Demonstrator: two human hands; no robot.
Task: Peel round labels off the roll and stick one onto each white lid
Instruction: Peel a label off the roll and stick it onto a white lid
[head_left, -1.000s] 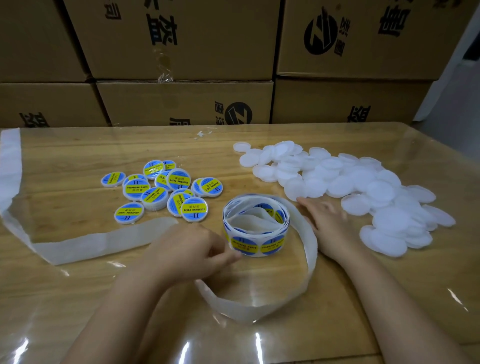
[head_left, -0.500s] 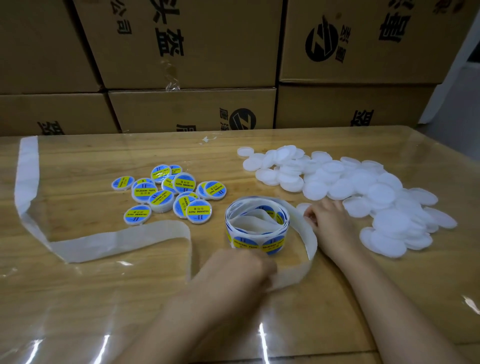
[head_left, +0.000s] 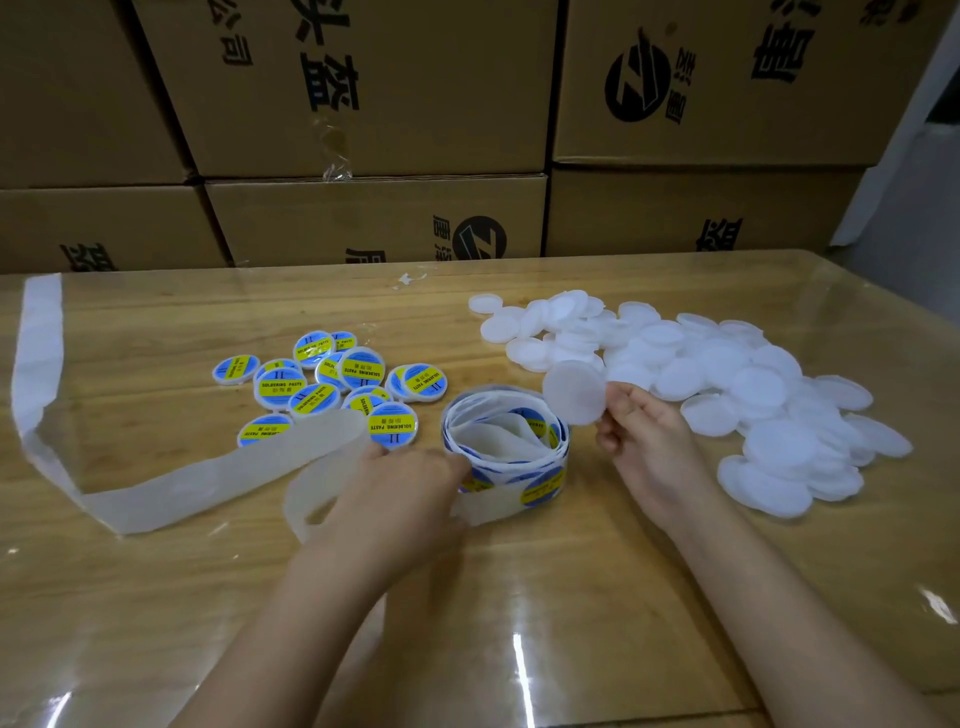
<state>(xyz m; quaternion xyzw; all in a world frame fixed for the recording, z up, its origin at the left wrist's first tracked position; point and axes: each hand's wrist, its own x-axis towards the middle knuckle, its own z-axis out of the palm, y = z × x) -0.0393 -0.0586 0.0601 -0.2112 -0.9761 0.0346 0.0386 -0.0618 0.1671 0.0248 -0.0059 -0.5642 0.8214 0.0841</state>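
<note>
one roll (head_left: 506, 447) of blue-and-yellow labels stood mid-frame on the table (head_left: 571, 597). the right hand (head_left: 649, 441) pinched one bare lid (head_left: 574, 392) between thumb and fingers, just right of the roll's far edge. the left hand (head_left: 400, 488) curled its fingers round the empty strip (head_left: 171, 483) at the roll's near side. about twelve labelled lids (head_left: 280, 385), centre left, read "soldering paste". a heap of bare lids (head_left: 727, 384), uncountable, lay right. six boxes (head_left: 415, 104) with black chinese print filled the top.

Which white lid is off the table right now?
The round white plastic lid pinched by the right hand, up beside the label roll; the others lie piled.
</note>
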